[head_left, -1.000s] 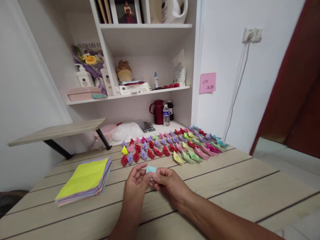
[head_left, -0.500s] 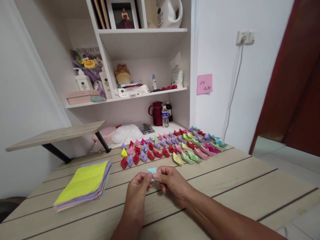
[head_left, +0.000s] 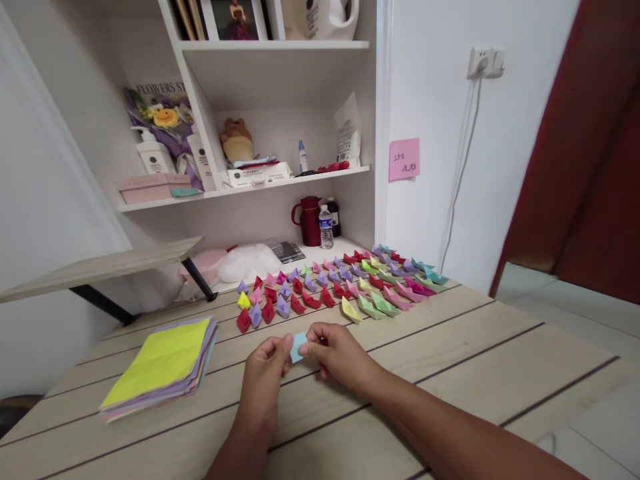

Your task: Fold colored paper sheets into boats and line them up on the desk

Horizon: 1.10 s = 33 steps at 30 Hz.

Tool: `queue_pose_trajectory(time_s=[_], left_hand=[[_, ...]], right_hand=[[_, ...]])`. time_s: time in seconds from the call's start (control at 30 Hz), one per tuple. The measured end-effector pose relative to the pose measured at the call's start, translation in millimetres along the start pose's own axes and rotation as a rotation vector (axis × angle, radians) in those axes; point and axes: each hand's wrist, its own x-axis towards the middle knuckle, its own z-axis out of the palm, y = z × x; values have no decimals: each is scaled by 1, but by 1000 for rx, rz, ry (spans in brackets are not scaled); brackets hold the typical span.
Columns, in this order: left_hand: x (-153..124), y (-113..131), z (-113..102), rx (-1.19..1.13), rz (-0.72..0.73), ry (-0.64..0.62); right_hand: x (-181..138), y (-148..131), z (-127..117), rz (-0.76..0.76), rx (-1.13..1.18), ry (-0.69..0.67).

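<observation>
A small folded piece of light blue paper (head_left: 299, 347) is held just above the table, between my two hands. My left hand (head_left: 267, 365) pinches its left edge between thumb and fingers. On the opposite edge, my right hand (head_left: 335, 350) grips it with thumb and forefinger. Beyond my hands, several folded paper boats (head_left: 327, 297) in red, purple, pink, green, yellow and blue stand in rows. To the left lies a stack of coloured paper sheets (head_left: 163, 363), a yellow one on top.
The wooden slatted table (head_left: 440, 373) has a small raised shelf (head_left: 105, 267) on black legs at left. Behind stand a red jug (head_left: 311, 221) and a water bottle (head_left: 326, 228), under white wall shelves (head_left: 275, 45). A pink note (head_left: 405, 160) sticks to the wall.
The blue paper has turned between my fingers and now shows a plain, squarer face. My view has shifted slightly, so the scene sits a little higher and further left.
</observation>
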Motion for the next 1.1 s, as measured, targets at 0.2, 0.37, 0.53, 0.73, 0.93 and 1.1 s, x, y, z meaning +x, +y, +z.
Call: queue_pose_trajectory(time_s=[0.2,0.37,0.53,0.73,0.93,1.1], left_hand=[[8,-1,-5,-260,-70,-7],[12,-1,-9,-385,-102,11],[12,-1,-10,-420,-119,-14],[10,0,-9,-414,-117,-29],[13,-5,-10,-365,-105,-31],[12,-8,-7,-286,-56,-27]], right_hand=[[-3,-6,5,-98,71,-34],[-5,-13,5,-183,144,32],[-7,-14,7,-141,122,-2],[-5,-10,9,-102,97,-14],[-3,-7,10,-83,98,-40],[-2,-5,10,-70,89,-46]])
